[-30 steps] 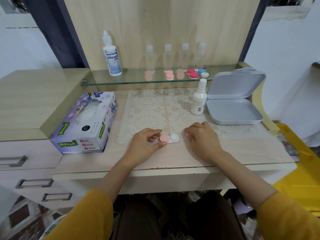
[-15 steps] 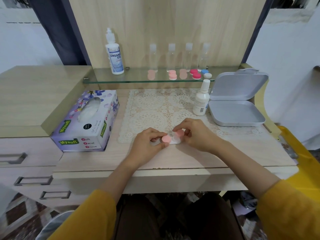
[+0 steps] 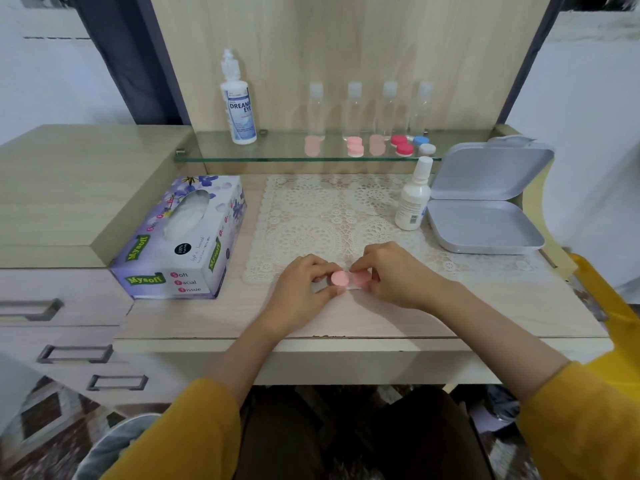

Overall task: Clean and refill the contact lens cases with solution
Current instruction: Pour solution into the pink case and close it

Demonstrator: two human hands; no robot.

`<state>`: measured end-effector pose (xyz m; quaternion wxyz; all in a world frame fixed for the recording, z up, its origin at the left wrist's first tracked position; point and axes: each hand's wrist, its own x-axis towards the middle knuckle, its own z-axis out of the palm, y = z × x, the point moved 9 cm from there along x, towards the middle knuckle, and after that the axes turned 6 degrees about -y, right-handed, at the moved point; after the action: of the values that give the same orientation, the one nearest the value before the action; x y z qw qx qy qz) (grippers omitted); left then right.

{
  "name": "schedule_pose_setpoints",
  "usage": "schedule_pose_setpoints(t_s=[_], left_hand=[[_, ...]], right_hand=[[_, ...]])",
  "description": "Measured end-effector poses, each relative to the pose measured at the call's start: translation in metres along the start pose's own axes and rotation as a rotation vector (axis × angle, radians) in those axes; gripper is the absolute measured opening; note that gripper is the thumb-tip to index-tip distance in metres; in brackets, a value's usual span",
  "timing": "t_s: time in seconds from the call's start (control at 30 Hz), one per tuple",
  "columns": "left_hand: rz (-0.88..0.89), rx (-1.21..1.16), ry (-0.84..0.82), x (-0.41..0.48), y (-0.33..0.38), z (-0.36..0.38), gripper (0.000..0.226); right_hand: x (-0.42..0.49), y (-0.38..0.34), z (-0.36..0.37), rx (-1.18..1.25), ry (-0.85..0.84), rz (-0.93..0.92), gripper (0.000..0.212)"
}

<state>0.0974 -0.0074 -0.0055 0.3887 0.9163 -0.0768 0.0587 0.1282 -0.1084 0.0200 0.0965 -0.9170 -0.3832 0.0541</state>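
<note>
Contact lens case (image 3: 341, 280) lies on the surface (image 3: 485, 306) at the near edge of the lace mat (image 3: 322, 216), between both hands. Left hand (image 3: 304, 289): fingers curled round the case's left end, steadying it. Pink lid on that side is in plain view. Right hand (image 3: 391, 275): fingers pinch the right cap (image 3: 362, 277), also pink, which sits over the right well.

Delta vs 1 s ago: the right well was then bare and white, and the right hand lay curled next to the case without touching it. Half a second ago the cap was arriving over the well. Now it's on. Can't tell whether it's threaded down. Left grip is unchanged and the case hasn't shifted.

Around the mat:
- left of it: tissue box (image 3: 180, 237)
- on its far right corner: small white bottle (image 3: 414, 199)
- just right of that, off the mat: grey hinged box (image 3: 485, 223), lid up
- behind it: glass shelf (image 3: 277, 152) carrying the solution bottle (image 3: 239, 105), four clear bottles (image 3: 353, 109) and spare lens cases (image 3: 355, 147) in pink, red and blue

The right hand's knuckles hide most of the right cap.
</note>
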Motion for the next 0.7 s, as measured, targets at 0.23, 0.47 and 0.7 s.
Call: schedule_pose_setpoints(t_s=[0.23,0.47,0.7], left_hand=[[-0.001,0.058,-0.006,0.000,-0.001,0.002,0.023],[0.002,0.062,-0.018,0.000,-0.001,0.003,0.025],[0.011,0.058,-0.012,0.001,-0.001,0.003,0.022]], right_hand=[[-0.001,0.004,0.002,0.059,-0.002,0.040,0.015],[-0.002,0.012,-0.002,0.020,0.065,0.166,0.045],[-0.011,0.000,-0.006,0.166,0.072,-0.053,0.023]])
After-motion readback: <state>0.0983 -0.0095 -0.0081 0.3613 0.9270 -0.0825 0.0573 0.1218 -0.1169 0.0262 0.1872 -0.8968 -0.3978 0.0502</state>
